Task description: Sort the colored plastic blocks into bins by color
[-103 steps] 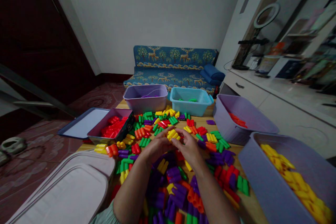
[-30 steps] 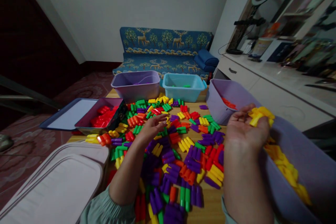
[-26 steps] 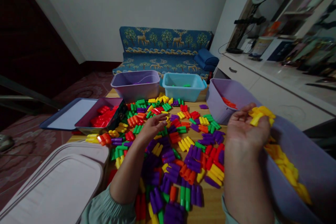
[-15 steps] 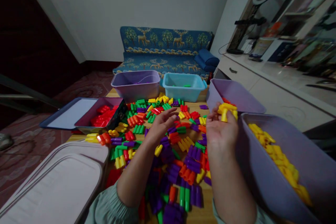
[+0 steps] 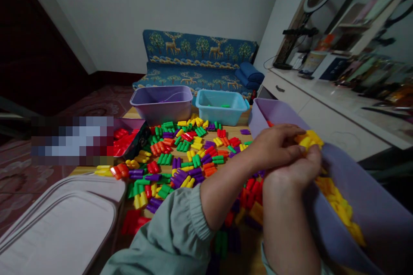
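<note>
1. The right hand (image 5: 292, 176) is turned palm up, its fingers curled and its thumb pressed against a small bunch of held yellow pieces (image 5: 310, 139); the fingers look nearly closed around the bunch.
2. The left hand (image 5: 274, 146) reaches across from the person's left and lies over the right palm, knuckles up. Its fingertips point at the bunch and seem to meet its near edge; whether they grip any of it cannot be told.
3. The held yellow pieces sit at the far tips of both hands. They overlap, so no single long axis can be read.
4. Just to the right of the fingers is a lilac bin (image 5: 364, 189), its length running from beside the hands back toward the person's right side. The right hand is the nearer one to it. The bunch shows against the bin's far end; whether it is fully over the rim is unclear.
5. Inside that bin, more yellow pieces (image 5: 338, 206) lie in a long heap, nearer the person than the bunch.
6. Beyond the hands stands a second lilac bin (image 5: 280, 111). Mixed loose pieces (image 5: 180, 176) cover much of the table (image 5: 234, 130) to the left.
</note>
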A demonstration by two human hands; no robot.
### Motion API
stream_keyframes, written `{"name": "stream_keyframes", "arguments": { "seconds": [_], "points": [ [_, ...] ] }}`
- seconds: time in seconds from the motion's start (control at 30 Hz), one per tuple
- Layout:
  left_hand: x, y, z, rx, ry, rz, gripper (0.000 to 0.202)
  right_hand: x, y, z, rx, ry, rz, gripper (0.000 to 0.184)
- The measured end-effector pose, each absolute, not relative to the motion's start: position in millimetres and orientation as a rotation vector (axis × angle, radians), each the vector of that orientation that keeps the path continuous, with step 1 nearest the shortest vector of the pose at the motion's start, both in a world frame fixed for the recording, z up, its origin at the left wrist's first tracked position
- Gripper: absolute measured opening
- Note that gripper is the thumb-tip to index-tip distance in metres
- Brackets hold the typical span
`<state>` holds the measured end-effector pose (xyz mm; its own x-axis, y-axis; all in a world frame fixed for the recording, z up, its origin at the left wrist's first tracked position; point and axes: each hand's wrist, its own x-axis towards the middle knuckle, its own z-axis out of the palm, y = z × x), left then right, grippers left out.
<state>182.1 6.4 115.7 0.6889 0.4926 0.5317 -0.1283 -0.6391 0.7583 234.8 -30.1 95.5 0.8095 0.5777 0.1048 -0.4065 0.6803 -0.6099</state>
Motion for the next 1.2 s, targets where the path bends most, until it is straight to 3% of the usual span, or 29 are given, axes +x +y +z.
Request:
{"name": "stream_keyframes", "arguments": {
  "seconds": [0.13,0.27,0.37,0.5,0.63,0.77,0.97,1.2],
  "points": [
    [209.3,4.9,118.5,2.158,0.232,0.872,0.044,249.7,-40.9,108.6,-0.293,0.016,0.551,0.044],
    [194.7,4.1,110.1,2.046,0.279,0.977,0.043,243.1,-31.4,103.7,-0.378,0.01,0.64,0.03],
    [150.8,7.8,94.0,1.934,0.379,1.04,0.041,223.0,-15.0,87.4,-0.639,-0.243,0.653,0.012],
    [67.3,18.3,56.6,1.955,0.83,0.993,0.037,196.5,3.4,52.1,-1.079,-0.828,0.807,0.022],
    [-1.8,26.2,19.5,1.977,1.431,0.921,0.035,184.3,8.2,23.9,-1.367,-1.364,0.758,0.012],
    [-25.8,24.9,4.1,2.04,1.511,0.8,0.038,173.3,3.0,21.8,-1.558,-1.773,0.564,0.026],
    [-17.1,19.2,1.1,2.338,1.425,0.585,0.062,148.5,-4.9,19.1,-1.618,-2.186,0.36,0.057],
    [-15.5,16.1,-0.4,2.328,1.518,0.513,0.057,141.5,-9.0,11.5,-1.781,-2.244,0.225,0.043]
  ]
}}
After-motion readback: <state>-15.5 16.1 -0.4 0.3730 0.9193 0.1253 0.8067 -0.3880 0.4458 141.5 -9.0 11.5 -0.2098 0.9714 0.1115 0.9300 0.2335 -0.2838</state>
